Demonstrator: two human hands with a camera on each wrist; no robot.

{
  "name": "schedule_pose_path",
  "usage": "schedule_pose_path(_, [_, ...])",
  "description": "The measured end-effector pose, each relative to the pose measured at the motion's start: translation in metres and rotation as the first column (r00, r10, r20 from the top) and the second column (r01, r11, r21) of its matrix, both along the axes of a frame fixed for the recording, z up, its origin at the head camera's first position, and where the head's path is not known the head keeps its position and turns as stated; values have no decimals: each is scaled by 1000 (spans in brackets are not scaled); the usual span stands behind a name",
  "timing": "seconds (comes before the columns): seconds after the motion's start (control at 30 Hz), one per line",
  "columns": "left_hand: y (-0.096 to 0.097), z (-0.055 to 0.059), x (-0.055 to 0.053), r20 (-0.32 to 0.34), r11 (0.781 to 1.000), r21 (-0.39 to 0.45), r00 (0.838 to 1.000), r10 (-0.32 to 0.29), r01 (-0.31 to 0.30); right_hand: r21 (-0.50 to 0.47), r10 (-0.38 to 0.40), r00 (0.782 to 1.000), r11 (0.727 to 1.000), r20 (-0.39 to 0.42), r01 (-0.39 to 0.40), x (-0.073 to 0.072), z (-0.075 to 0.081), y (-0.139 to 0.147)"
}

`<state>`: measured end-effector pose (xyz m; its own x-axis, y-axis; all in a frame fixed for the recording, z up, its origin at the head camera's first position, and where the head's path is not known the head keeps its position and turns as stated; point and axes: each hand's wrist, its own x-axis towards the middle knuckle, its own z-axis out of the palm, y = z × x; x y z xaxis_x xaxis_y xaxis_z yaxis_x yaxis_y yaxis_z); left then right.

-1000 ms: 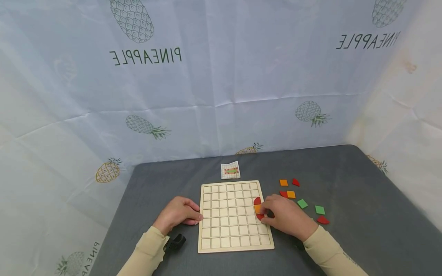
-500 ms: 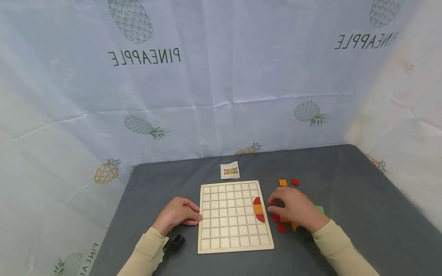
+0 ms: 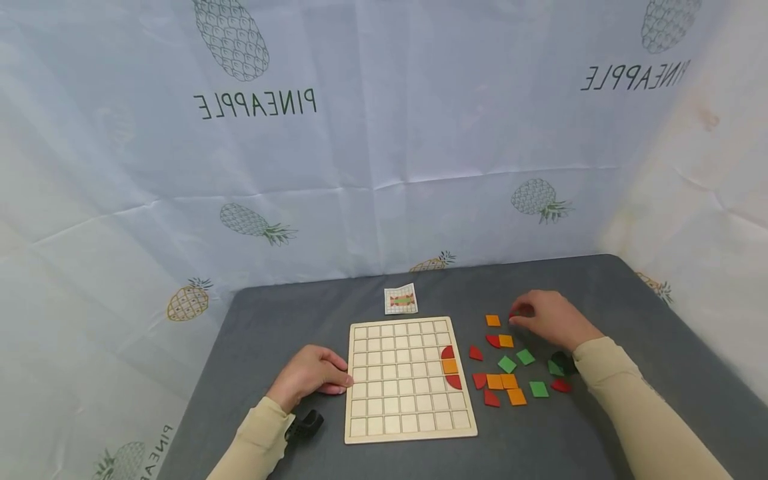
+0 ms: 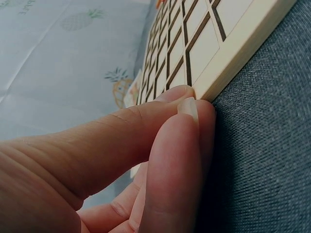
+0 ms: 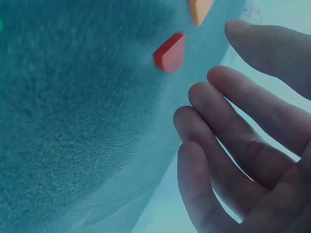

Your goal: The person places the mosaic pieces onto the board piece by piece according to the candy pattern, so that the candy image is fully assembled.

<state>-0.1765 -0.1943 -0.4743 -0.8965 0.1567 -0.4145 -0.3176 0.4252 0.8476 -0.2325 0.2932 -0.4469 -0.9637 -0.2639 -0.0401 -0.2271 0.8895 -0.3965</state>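
Note:
A wooden grid board lies on the table; its right side holds an orange square between two red quarter-round pieces. My left hand pinches the board's left edge, thumb and fingertip together at the rim in the left wrist view. My right hand reaches over the far right of the table, its fingertips at a red piece. In the right wrist view that hand's thumb and fingers are spread apart, and a red piece lies on the cloth beyond them.
Several loose orange squares, green squares and red quarter-round pieces lie right of the board. Behind the board is a small pattern card. A pineapple-print curtain hangs around the grey table.
My right hand has left the board's right edge and moved right and away to the far loose pieces, uncovering the nearer ones. The left hand stays at the board's edge.

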Motion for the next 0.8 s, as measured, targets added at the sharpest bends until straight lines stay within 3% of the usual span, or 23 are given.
schedule_pose_path(0.17, [-1,-1,0,1,1000,3,1000,0,0,-4,-35,997,999,70,36,-10,3,1])
schedule_pose_path(0.5, [2,0,2,6,1000,-2,1000,4,-4,11,-69,990,998,126,68,-18,-2,3])
schedule_pose_path(0.8, [1,0,0,14,1000,-16,1000,25,-24,12,-62,990,998,128,61,-22,-10,2])
